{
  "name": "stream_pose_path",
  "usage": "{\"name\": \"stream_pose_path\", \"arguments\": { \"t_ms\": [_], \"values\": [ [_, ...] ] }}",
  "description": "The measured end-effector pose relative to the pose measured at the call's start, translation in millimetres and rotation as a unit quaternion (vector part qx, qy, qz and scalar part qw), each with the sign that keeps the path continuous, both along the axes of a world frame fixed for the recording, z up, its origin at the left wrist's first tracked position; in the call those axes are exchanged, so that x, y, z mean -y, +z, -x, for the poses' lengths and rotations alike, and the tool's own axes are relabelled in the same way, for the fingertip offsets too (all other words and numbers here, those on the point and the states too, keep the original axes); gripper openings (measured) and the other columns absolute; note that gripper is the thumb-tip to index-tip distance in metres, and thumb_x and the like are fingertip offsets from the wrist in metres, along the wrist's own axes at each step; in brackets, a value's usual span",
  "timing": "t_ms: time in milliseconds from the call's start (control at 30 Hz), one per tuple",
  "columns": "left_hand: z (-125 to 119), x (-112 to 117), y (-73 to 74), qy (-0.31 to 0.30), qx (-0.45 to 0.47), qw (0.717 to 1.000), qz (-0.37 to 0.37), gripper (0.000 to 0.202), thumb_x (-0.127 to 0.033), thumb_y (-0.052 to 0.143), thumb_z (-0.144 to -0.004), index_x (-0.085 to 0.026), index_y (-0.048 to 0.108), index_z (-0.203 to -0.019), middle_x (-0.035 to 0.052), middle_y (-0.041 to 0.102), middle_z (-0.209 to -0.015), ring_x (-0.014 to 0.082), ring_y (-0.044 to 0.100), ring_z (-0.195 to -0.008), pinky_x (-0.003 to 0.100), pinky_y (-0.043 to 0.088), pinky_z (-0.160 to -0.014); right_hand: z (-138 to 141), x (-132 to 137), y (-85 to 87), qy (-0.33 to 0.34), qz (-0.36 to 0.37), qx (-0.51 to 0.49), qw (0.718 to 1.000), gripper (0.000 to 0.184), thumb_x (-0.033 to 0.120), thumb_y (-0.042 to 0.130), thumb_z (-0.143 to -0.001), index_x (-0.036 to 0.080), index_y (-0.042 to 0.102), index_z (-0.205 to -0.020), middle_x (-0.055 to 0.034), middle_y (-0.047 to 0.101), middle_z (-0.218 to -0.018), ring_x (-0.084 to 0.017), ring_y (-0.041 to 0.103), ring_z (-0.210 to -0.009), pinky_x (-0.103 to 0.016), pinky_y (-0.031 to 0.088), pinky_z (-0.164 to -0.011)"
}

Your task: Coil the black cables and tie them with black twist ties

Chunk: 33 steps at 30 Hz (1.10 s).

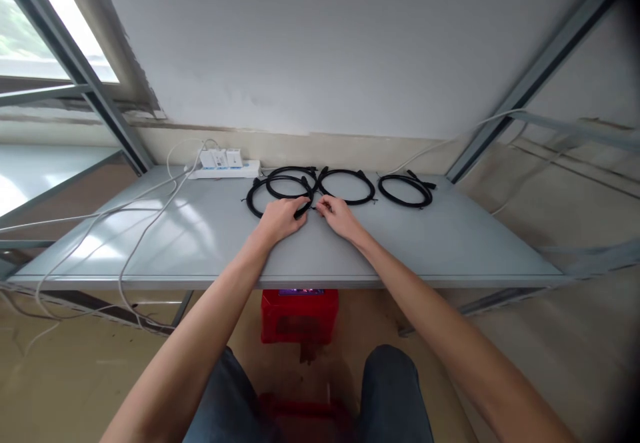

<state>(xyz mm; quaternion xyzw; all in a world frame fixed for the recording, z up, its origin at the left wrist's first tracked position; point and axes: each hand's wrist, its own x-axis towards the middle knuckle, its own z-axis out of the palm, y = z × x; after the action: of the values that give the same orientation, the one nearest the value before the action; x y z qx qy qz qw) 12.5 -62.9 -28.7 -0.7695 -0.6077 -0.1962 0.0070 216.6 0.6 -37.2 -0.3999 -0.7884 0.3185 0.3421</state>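
My left hand (285,217) is closed on the right side of a coiled black cable (251,204), the front one of two overlapping coils at the left. Just right of that grip, my right hand (339,216) has thumb and fingers pinched together. A tiny dark end, like a thin tie, shows between the two hands; whatever the right fingertips hold is too small to make out. Behind the front coil lies another black cable coil (287,169). A third cable coil (350,201) rests beyond my right hand, and a separate cable coil (400,202) lies farther right.
A white power strip (225,171) with plugged-in adapters sits at the back left of the grey table (450,243). White cords (155,219) run across the table's left side and over its front edge. Under the table stands a red stool (300,316).
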Motion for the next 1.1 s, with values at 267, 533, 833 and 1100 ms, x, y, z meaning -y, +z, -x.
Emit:
{"name": "stream_pose_path", "arguments": {
  "t_ms": [267, 533, 833, 1100],
  "values": [
    [-1.8, -1.9, 1.6, -0.005, 0.000, 1.000, -0.008, 0.038, -0.034, 0.062, -0.107, -0.025, 0.075, -0.142, 0.0103, 0.085, -0.127, 0.0312, 0.079, -0.118, 0.036, 0.055, -0.086, -1.6, -1.2, 1.0, 0.014, 0.020, -0.034, 0.999, 0.035, 0.038, 0.052, -0.110, 0.021, 0.066, -0.082, -0.0003, 0.064, -0.072, -0.018, 0.056, -0.071, -0.030, 0.043, -0.075],
    [-4.0, -3.0, -0.9, 0.057, -0.068, 0.996, 0.013, 0.043, -0.050, 0.051, -0.111, -0.021, 0.082, -0.109, 0.0178, 0.085, -0.100, 0.0402, 0.081, -0.102, 0.042, 0.053, -0.077, -7.0, 1.2, 3.7, -0.085, 0.038, -0.088, 0.992, 0.030, 0.041, 0.055, -0.105, 0.024, 0.064, -0.083, 0.0020, 0.052, -0.063, -0.019, 0.049, -0.061, -0.031, 0.038, -0.065],
    [-4.2, 5.0, 4.5, 0.065, -0.089, 0.994, -0.025, 0.052, -0.054, 0.038, -0.118, -0.023, 0.079, -0.112, 0.0161, 0.084, -0.089, 0.0360, 0.082, -0.090, 0.039, 0.046, -0.070, -7.1, 0.5, 0.8, -0.096, 0.008, -0.076, 0.992, 0.028, 0.041, 0.054, -0.102, 0.026, 0.064, -0.080, 0.0002, 0.052, -0.059, -0.022, 0.050, -0.060, -0.034, 0.035, -0.062],
    [-10.5, 10.4, 9.3, 0.030, -0.101, 0.993, -0.047, 0.053, -0.053, 0.032, -0.119, -0.027, 0.076, -0.106, 0.0137, 0.086, -0.095, 0.0333, 0.083, -0.093, 0.039, 0.045, -0.072, -8.4, 0.3, 0.1, -0.097, -0.018, -0.067, 0.993, 0.028, 0.038, 0.053, -0.102, 0.027, 0.061, -0.078, 0.0004, 0.053, -0.059, -0.022, 0.047, -0.058, -0.035, 0.034, -0.063]
  ]
}}
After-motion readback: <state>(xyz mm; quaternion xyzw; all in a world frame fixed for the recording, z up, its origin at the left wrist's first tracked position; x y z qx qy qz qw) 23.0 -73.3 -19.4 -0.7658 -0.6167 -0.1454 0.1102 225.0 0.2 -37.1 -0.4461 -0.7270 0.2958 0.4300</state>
